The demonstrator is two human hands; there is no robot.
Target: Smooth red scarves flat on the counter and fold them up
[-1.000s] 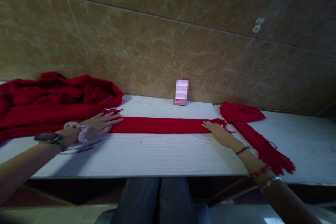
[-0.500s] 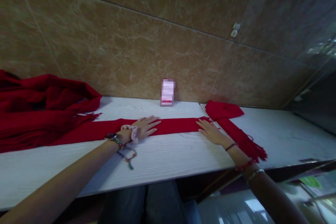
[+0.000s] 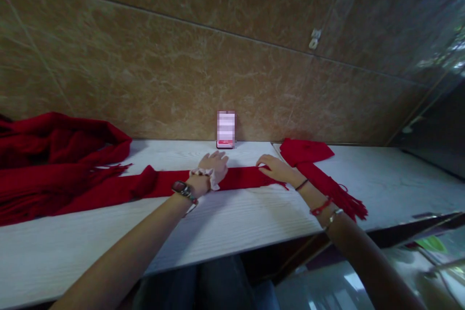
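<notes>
A long red scarf (image 3: 241, 178) lies in a flat folded strip along the white tabletop, with a raised fold near its left part and fringe at its right end. My left hand (image 3: 215, 167), with a scrunchie and watch at the wrist, rests across the strip, its fingers apart over the far edge. Over the fringed end is my right hand (image 3: 276, 168); its fingers are bent, with a gap between thumb and forefinger. To the right of it lies another folded red scarf (image 3: 323, 184) with a fringed tail pointing towards me.
A heap of red fabric (image 3: 65, 138) covers the left of the white table (image 3: 232, 218). Against the brown marbled wall (image 3: 174, 68) leans a phone (image 3: 225, 128) with a blurred screen. The table's front edge runs above my legs (image 3: 218, 283).
My left hand has slid right along the scarf, and a fold has risen behind it. My right hand has shifted left and its fingers have bent.
</notes>
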